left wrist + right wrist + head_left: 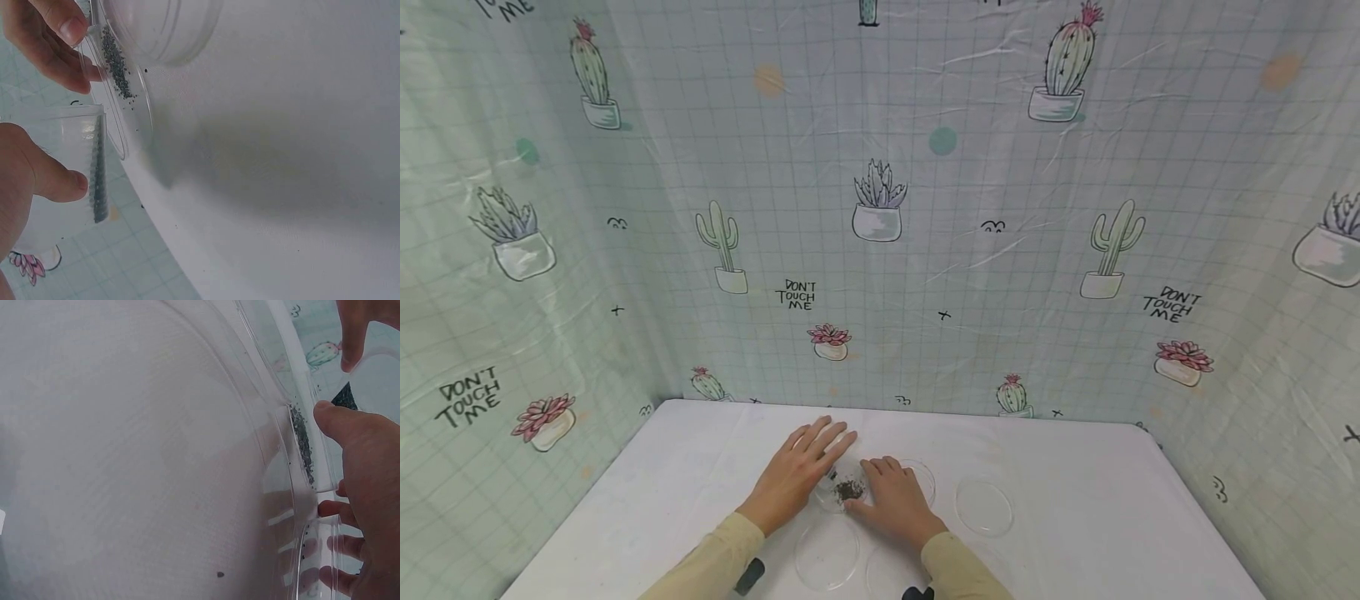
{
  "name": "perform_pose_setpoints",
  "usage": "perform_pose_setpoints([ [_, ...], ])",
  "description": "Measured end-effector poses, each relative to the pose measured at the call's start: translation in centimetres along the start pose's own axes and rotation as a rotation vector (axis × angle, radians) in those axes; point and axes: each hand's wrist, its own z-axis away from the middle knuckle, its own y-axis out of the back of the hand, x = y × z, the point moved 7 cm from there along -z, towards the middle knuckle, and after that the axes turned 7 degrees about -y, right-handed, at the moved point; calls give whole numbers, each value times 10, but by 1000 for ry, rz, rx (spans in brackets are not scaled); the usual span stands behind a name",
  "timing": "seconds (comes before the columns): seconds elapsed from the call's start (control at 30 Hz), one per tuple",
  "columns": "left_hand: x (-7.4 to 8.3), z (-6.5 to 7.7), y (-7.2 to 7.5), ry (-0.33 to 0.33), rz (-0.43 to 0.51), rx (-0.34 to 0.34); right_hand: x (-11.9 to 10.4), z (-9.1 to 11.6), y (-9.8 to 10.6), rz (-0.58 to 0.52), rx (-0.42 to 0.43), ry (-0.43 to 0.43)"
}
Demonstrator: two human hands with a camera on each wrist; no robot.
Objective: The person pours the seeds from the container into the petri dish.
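My left hand [797, 475] grips a clear plastic cup [65, 134], its thumb across the wall. Dark granules [99, 169] lie along one side of the cup, which is tipped over. Beside it, a clear petri dish [140, 109] on the table bears a loose heap of dark granules [850, 490]. My right hand [898, 504] holds this dish at its edge, thumb at the rim. In the right wrist view its other fingers [340, 544] are near a neighbouring clear dish. The cup is mostly hidden behind the left hand in the head view.
More clear round dishes stand on the white table: one to the right [983, 507], one in front [827, 554] and others near the right forearm. A few stray granules [220, 574] are scattered about. Cactus-printed cloth [880, 292] hangs behind and at both sides.
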Motion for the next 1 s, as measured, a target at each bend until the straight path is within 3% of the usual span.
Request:
perform_pose_setpoints([
  [1.0,-1,2,-2,-19,-16,21,0,-1,0,-8,-1,-5],
])
